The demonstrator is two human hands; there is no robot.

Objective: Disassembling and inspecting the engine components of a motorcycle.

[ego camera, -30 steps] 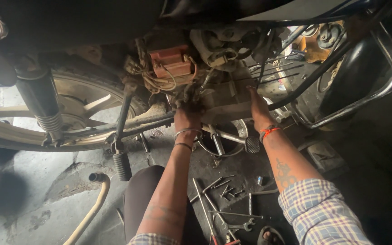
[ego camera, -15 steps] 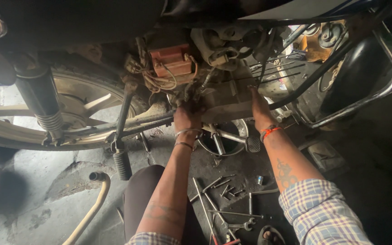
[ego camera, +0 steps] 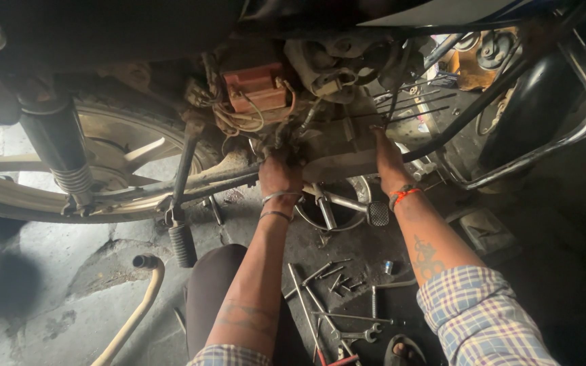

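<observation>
Under the motorbike, we've got our left hand (ego camera: 281,175) closed on a part low on the engine (ego camera: 327,146), below the red battery (ego camera: 256,87). Our right hand (ego camera: 382,150) reaches in further right; can't tell its grip. Wrenches (ego camera: 337,318) lie scattered on the near concrete floor (ego camera: 55,298).

Reddish-orange battery (ego camera: 256,87), blue-and-white plaid sleeve (ego camera: 479,318), perhaps orange wristband (ego camera: 403,196).
</observation>
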